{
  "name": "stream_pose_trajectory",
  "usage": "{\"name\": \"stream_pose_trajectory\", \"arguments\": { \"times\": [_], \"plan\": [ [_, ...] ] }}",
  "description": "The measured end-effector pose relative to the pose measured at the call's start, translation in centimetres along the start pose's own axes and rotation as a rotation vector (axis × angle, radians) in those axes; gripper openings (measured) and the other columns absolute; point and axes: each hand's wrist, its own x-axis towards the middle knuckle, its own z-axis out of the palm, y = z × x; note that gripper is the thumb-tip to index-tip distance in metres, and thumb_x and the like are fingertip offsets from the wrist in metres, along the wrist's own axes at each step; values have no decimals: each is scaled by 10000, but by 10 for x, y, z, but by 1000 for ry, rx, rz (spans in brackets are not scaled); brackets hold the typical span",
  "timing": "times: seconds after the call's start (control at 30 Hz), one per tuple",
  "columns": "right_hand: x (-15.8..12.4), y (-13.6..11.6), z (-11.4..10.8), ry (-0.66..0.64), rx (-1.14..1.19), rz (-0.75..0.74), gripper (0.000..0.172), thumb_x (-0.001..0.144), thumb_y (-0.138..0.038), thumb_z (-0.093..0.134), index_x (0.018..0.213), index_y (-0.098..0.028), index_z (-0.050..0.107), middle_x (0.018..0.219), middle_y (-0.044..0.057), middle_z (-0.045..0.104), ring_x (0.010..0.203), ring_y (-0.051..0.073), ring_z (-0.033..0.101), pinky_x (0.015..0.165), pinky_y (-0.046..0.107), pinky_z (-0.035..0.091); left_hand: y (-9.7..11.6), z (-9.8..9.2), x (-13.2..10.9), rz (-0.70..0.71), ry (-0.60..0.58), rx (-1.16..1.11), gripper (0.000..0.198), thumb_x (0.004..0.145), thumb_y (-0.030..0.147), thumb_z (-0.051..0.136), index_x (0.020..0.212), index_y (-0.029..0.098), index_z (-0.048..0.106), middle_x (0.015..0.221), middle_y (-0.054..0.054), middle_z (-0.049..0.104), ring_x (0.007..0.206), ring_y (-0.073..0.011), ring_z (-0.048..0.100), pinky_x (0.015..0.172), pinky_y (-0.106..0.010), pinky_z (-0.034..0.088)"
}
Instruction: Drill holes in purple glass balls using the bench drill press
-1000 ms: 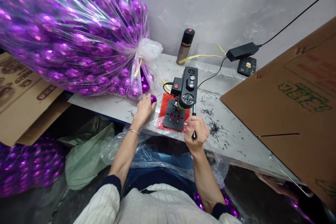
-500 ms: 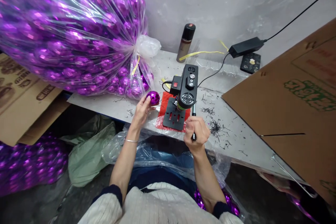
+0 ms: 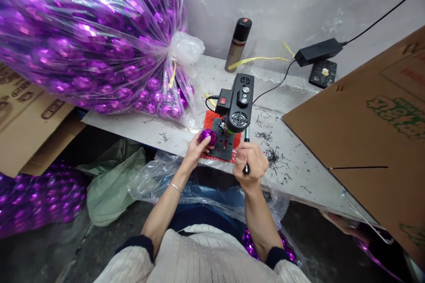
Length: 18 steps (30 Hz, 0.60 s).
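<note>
- Since the earlier frames, our left grip (image 3: 198,148) has carried the purple ball (image 3: 207,136) away from the bag's mouth and over to the drill press, while our right grip (image 3: 249,163) has stayed on the lever.
- We see the big clear bag (image 3: 83,40) of purple balls lying on the left of the surface (image 3: 139,126).
- We see a cardboard sheet (image 3: 365,132) covering the surface's right side.
- We have the small black drill press (image 3: 237,106) standing on a red cloth (image 3: 210,119) near the front edge.
- Our left grip grasps the ball in its fingertips at the left edge of the press's base plate.
- Our right grip is clenched round the lever (image 3: 246,133), just right of the press.
- We see dark shavings (image 3: 272,157) scattered beside it.
</note>
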Motion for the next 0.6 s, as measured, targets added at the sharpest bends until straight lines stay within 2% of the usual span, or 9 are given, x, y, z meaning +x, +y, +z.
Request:
{"name": "stream_pose_trajectory", "arguments": {
  "times": [0.07, 0.17, 0.23, 0.27, 0.33, 0.4, 0.5, 0.6],
  "plan": [
    [2, -1, -1, -4, -13, -5, 210, 922, -91, 460, 749, -209, 475, 670, 14, 583, 621, 116, 545, 583, 242, 414, -5, 4, 3, 71, 16, 222, 735, 747, 392, 805, 1384, 149, 530, 695, 25, 667, 540, -92, 599, 503, -183, 442],
    [4, -1, -2, -15, -21, -9, 208, 924, -94, 458, 752, -209, 476, 664, 14, 586, 623, 118, 551, 583, 243, 417, -12, 9, 6, 195, 37, 577, 724, 750, 405, 799, 1386, 162, 554, 607, 62, 597, 540, -106, 565, 561, -219, 461],
    [4, -2, -3, -18, -21, -4, 208, 926, -95, 457, 752, -208, 476, 668, 16, 593, 626, 117, 556, 584, 243, 420, -15, 10, 8, 323, 39, 773, 687, 760, 420, 793, 1369, 189, 575, 697, 34, 658, 634, -138, 619, 645, -251, 501],
    [4, -2, -3, -19, -21, 0, 209, 927, -96, 455, 751, -207, 476, 671, 17, 596, 627, 116, 558, 586, 243, 422, -17, 10, 9, 400, 32, 845, 667, 771, 427, 785, 1362, 196, 578, 811, 0, 705, 727, -163, 657, 707, -273, 521],
    [3, -2, -3, -20, -24, 7, 211, 929, -100, 451, 749, -207, 477, 674, 16, 601, 628, 114, 565, 588, 243, 425, -22, 10, 11, 560, 17, 939, 626, 799, 437, 762, 1347, 198, 577, 1086, -75, 722, 955, -218, 681, 846, -325, 532],
    [3, -2, -3, -22, -25, 10, 215, 934, -107, 448, 746, -208, 476, 674, 14, 602, 624, 113, 568, 586, 243, 428, -29, 11, 13, 690, 27, 1007, 596, 807, 451, 751, 1316, 190, 583, 1233, -119, 678, 1112, -259, 643, 947, -382, 507],
    [4, -3, -4, -20, -21, 16, 217, 939, -113, 449, 746, -209, 474, 679, 12, 601, 629, 113, 574, 589, 245, 434, -38, 13, 17, 781, 63, 1034, 589, 795, 471, 757, 1279, 179, 589, 1227, -132, 676, 1160, -280, 619, 1001, -426, 476],
    [1, -4, -3, -23, -14, 23, 204, 940, -112, 455, 760, -207, 479, 697, 14, 602, 649, 114, 581, 592, 243, 439, -45, 14, 22, 792, 38, 989, 616, 797, 463, 759, 1308, 181, 563, 1220, -122, 682, 1147, -265, 635, 1009, -413, 478]
  ]
}}
